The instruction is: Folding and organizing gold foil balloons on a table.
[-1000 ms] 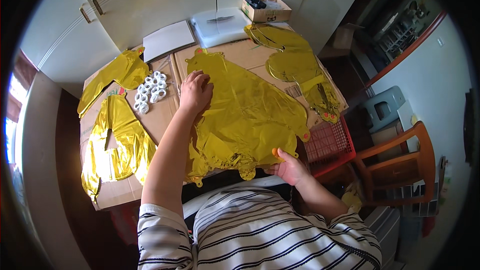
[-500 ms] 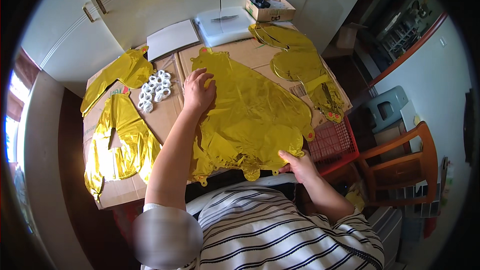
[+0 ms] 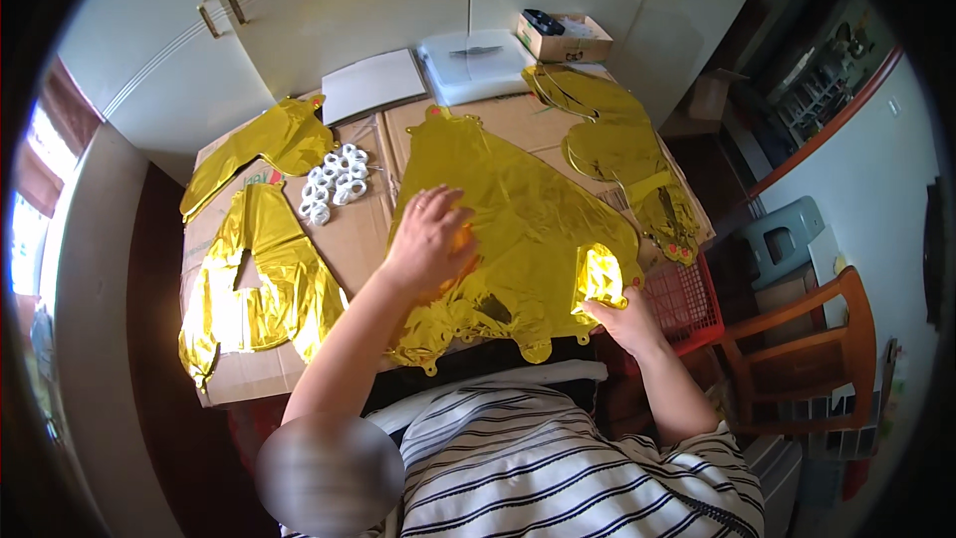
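A large, flat gold foil balloon point(image 3: 518, 199), uninflated and with small tabs along its edge, lies in front of me. My left hand point(image 3: 430, 244) is over its left part, fingers stretched and slightly bent, holding nothing. Whether the fingertips touch the foil I cannot tell; an orange reflection shows beside them. At the near right corner, my right hand point(image 3: 629, 321) pinches the balloon's edge between thumb and fingers. There the foil is turned up into a bright, shiny fold point(image 3: 599, 277).
More flat gold balloons lie at the left point(image 3: 261, 279), the far left point(image 3: 267, 144) and the right point(image 3: 617, 130). Small white rolls point(image 3: 334, 182) cluster on the cardboard point(image 3: 363, 224). Behind are a white stack point(image 3: 373, 85), clear plastic point(image 3: 473, 70) and a box point(image 3: 566, 38). A red basket point(image 3: 692, 304) stands right.
My left hand has moved nearer and to the right across the foil. My right hand has lifted the near right corner into a fold. The view has shifted slightly.
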`<action>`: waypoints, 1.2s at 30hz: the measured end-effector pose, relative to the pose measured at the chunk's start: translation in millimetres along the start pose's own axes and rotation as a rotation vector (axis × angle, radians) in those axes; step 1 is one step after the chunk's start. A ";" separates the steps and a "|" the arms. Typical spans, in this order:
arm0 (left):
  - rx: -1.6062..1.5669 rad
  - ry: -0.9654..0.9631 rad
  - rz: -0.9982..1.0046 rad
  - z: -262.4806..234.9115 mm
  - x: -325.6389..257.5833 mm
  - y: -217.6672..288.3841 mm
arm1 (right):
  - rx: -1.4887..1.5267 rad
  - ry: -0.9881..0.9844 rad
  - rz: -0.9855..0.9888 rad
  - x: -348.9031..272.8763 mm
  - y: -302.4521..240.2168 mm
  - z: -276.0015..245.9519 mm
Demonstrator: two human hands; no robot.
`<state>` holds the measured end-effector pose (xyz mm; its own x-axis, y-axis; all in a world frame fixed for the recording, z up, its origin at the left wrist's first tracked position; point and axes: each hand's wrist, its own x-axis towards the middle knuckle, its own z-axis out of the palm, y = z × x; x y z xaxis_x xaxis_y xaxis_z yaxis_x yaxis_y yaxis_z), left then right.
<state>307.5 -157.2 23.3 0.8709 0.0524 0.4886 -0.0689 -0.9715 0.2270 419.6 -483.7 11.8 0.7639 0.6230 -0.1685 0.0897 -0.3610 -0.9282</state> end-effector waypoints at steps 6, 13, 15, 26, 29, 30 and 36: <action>-0.129 -0.028 -0.119 -3.8 -17.6 4.9 | -0.017 0.062 -0.021 -7.1 -10.6 6.2; -0.315 0.010 -0.382 -21.8 -28.4 13.0 | 0.237 0.170 -0.082 -3.4 24.4 19.3; -0.333 -0.002 -0.407 -27.9 -28.4 9.2 | 0.315 0.169 0.000 -5.1 18.2 20.0; -0.283 -0.005 -0.597 -20.9 16.1 -70.6 | 0.132 0.155 0.053 -5.2 7.3 2.8; -0.186 -0.006 -0.669 -5.5 62.3 -111.4 | 0.069 0.177 0.061 -6.3 5.8 1.5; -0.175 -0.022 -0.675 2.2 83.3 -120.1 | 0.045 0.189 0.061 -7.4 8.2 -0.3; -0.116 -0.099 -0.381 36.6 115.6 -147.7 | 0.144 0.178 0.004 0.7 6.7 2.5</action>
<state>436.2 -16.1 15.4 0.8869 0.3754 0.2694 0.2179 -0.8540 0.4725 419.1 -483.9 4.7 0.8660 0.4847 -0.1229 0.0042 -0.2528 -0.9675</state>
